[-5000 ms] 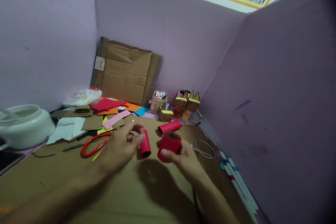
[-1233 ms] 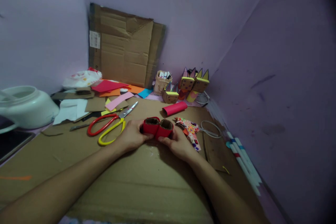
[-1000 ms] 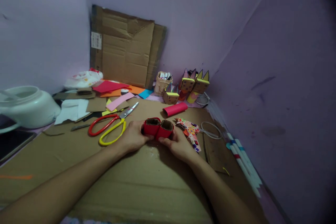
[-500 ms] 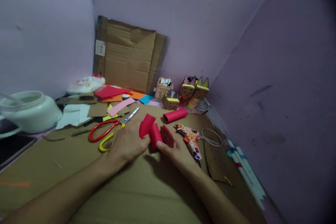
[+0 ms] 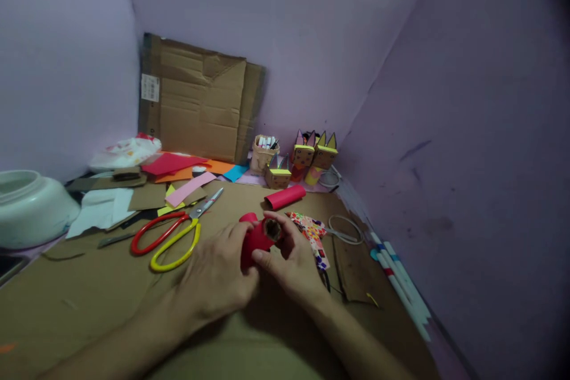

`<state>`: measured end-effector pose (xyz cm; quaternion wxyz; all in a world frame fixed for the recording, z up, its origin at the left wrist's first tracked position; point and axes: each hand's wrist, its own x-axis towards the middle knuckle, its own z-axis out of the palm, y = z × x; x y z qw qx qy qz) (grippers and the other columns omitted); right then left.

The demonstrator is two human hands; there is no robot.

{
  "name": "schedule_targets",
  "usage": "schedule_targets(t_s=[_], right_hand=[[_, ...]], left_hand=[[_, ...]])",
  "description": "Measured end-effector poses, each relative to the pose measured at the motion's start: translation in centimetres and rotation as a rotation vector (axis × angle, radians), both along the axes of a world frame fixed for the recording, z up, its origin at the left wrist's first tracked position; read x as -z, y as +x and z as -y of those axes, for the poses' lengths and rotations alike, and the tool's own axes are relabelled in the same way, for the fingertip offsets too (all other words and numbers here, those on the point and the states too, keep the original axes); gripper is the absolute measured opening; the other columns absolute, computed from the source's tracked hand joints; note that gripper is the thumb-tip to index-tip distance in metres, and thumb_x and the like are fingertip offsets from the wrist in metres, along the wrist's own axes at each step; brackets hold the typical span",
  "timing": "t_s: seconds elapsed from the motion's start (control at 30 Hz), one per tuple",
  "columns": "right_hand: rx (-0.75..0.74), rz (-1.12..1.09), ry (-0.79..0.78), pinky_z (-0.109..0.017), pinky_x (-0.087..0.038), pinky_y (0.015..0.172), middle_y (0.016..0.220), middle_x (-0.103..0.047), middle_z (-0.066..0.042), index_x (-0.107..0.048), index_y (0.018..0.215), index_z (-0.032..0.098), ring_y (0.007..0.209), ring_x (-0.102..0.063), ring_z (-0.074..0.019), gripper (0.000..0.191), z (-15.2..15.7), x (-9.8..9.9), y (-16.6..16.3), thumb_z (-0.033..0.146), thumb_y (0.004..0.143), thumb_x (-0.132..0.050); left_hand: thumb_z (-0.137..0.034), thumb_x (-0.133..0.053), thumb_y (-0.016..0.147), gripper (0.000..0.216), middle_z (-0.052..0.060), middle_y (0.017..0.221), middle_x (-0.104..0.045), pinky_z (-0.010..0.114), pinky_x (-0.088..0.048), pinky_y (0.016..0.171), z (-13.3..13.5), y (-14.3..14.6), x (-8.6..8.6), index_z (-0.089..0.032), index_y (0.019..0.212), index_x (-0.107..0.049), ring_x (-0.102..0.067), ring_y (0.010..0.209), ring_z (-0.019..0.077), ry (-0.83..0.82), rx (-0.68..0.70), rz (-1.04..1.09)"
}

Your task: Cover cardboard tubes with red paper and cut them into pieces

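Note:
Two red paper-covered tubes are held close together between my hands over the cardboard mat (image 5: 214, 332). The nearer red tube (image 5: 258, 242) is tilted, its open end turned to the right and showing a dark brown inside. Behind it, only the top of the second red tube (image 5: 248, 217) shows. My left hand (image 5: 220, 267) is wrapped round the tubes from the left. My right hand (image 5: 289, 255) grips from the right, thumb in front and fingers behind the open end. Which hand bears which tube is partly hidden. A third red tube (image 5: 285, 196) lies just beyond.
Open scissors (image 5: 178, 231) lie left of my hands, near a grey blade (image 5: 118, 240). A flower-patterned glue gun (image 5: 312, 231) lies at right. Cardboard animal figures (image 5: 314, 157), a marker holder (image 5: 265, 154) and coloured paper stand or lie behind. A white pot (image 5: 35, 208) is at far left.
The two tubes, side by side before, now overlap, and one has tipped so its open end shows. My right fingers have closed in around it. The view has shifted slightly right.

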<state>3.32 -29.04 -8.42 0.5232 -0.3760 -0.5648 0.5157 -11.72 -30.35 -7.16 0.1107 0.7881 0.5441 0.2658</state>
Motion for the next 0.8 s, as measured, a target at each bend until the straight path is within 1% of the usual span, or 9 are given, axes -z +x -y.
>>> schedule_targets(t_s=[0.07, 0.17, 0.27, 0.37, 0.43, 0.5, 0.6, 0.7, 0.8], right_hand=[[0.032, 0.075, 0.097, -0.041, -0.045, 0.093, 0.111, -0.066, -0.004, -0.058, 0.112, 0.029, 0.105, -0.06, -0.0255, 0.056, 0.2, 0.0, 0.1, 0.019, 0.061, -0.078], [0.003, 0.135, 0.178, -0.042, -0.043, 0.097, 0.116, -0.066, -0.005, -0.057, 0.119, 0.03, 0.11, -0.059, -0.0259, 0.057, 0.5, 0.1, 0.3, 0.019, 0.066, -0.076], [-0.03, 0.139, 0.232, -0.042, -0.044, 0.098, 0.117, -0.066, -0.005, -0.055, 0.123, 0.03, 0.111, -0.06, -0.0254, 0.058, 0.9, 0.0, 0.3, 0.02, 0.07, -0.074], [-0.033, 0.171, 0.292, -0.041, -0.046, 0.096, 0.118, -0.065, -0.005, -0.055, 0.125, 0.031, 0.109, -0.061, -0.025, 0.058, 1.1, -0.1, 0.3, 0.02, 0.072, -0.074], [-0.035, 0.187, 0.321, -0.041, -0.046, 0.096, 0.119, -0.065, -0.005, -0.054, 0.127, 0.03, 0.108, -0.061, -0.025, 0.059, 1.2, -0.1, 0.3, 0.02, 0.073, -0.074], [-0.037, 0.182, 0.342, -0.04, -0.047, 0.096, 0.12, -0.065, -0.006, -0.052, 0.128, 0.028, 0.108, -0.062, -0.0242, 0.059, 1.3, -0.2, 0.3, 0.018, 0.073, -0.072], [-0.03, 0.167, 0.425, -0.036, -0.049, 0.094, 0.117, -0.066, -0.006, -0.052, 0.127, 0.025, 0.107, -0.063, -0.0217, 0.057, 1.5, -0.4, 0.1, 0.015, 0.073, -0.07], [0.018, 0.198, 0.518, -0.033, -0.052, 0.089, 0.112, -0.068, -0.007, -0.053, 0.123, 0.022, 0.102, -0.065, -0.0201, 0.056, 1.6, -0.7, 0.0, 0.012, 0.07, -0.067], [0.068, 0.236, 0.562, -0.03, -0.053, 0.086, 0.107, -0.069, -0.005, -0.054, 0.119, 0.022, 0.096, -0.066, -0.019, 0.055, 1.8, -1.0, 0.0, 0.009, 0.067, -0.062]], left_hand=[[-0.021, -0.056, 0.069, 0.042, 0.007, 0.106, -0.064, 0.034, -0.046, 0.074, -0.4, -0.5, -0.1, -0.021, 0.111, -0.052, -0.061, 0.093, 0.026, -0.059, 0.047, 0.11], [-0.014, -0.056, 0.068, 0.039, 0.005, 0.105, -0.063, 0.033, -0.046, 0.081, -0.9, -1.1, 0.1, -0.022, 0.106, -0.054, -0.06, 0.095, 0.0229, -0.064, 0.153, 0.202], [-0.009, -0.053, 0.068, 0.037, 0.004, 0.1, -0.062, 0.031, -0.046, 0.081, -0.9, -1.3, 0.2, -0.022, 0.103, -0.053, -0.059, 0.093, 0.0211, -0.087, 0.239, 0.257], [-0.007, -0.053, 0.067, 0.046, 0.001, 0.101, -0.061, 0.026, -0.047, 0.078, -0.8, -1.1, 0.1, -0.023, 0.11, -0.05, -0.06, 0.09, 0.0182, -0.171, 0.31, 0.352], [-0.008, -0.055, 0.068, 0.045, 0.0, 0.098, -0.062, 0.023, -0.048, 0.072, -0.7, -0.9, 0.0, -0.023, 0.11, -0.05, -0.06, 0.084, 0.0164, -0.205, 0.313, 0.391], [-0.013, -0.059, 0.07, 0.037, -0.002, 0.092, -0.063, 0.022, -0.047, 0.067, -0.7, -0.8, 0.1, -0.023, 0.106, -0.053, -0.06, 0.078, 0.0159, -0.202, 0.274, 0.396], [-0.018, -0.062, 0.072, 0.033, -0.002, 0.092, -0.064, 0.023, -0.048, 0.07, -0.8, -0.7, 0.5, -0.023, 0.104, -0.054, -0.06, 0.08, 0.0163, -0.162, 0.247, 0.414], [-0.014, -0.06, 0.071, 0.04, -0.004, 0.095, -0.064, 0.022, -0.048, 0.073, -1.0, -0.8, 0.9, -0.025, 0.109, -0.054, -0.061, 0.083, 0.0154, -0.139, 0.315, 0.433], [-0.011, -0.059, 0.07, 0.043, -0.005, 0.097, -0.065, 0.022, -0.048, 0.076, -1.3, -1.0, 1.2, -0.025, 0.11, -0.055, -0.061, 0.084, 0.0147, -0.185, 0.337, 0.444]])
